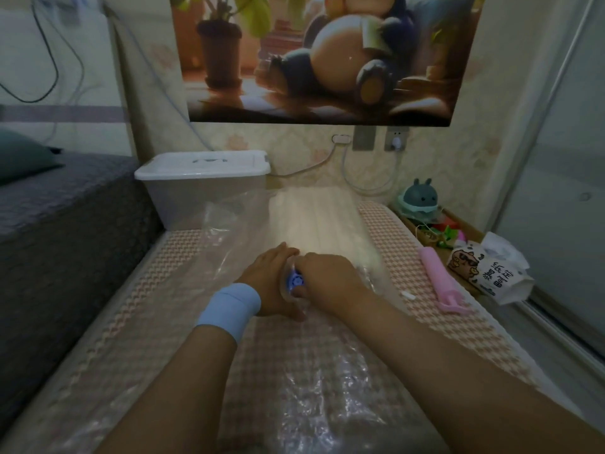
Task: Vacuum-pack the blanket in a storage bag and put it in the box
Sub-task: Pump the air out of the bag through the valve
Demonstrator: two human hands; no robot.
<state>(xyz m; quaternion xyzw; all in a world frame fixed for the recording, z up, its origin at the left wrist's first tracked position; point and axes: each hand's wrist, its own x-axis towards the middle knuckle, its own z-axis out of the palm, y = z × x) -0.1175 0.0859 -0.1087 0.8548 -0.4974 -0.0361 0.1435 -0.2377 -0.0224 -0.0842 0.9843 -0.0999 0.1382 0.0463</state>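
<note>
Pink pump (438, 276) lies right of the bag (294, 388); lidded box (203, 188) stands beyond.

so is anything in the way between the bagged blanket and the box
Yes: the lid sits shut on the box. Nothing else visible lies between the bag and it. The blanket is in the bag; the right hand grips the valve.

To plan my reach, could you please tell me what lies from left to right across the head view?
Grey quilted bed cover, translucent plastic storage box with white lid, folded white blanket, pink plastic hand pump, white printed tissue pack.
</note>
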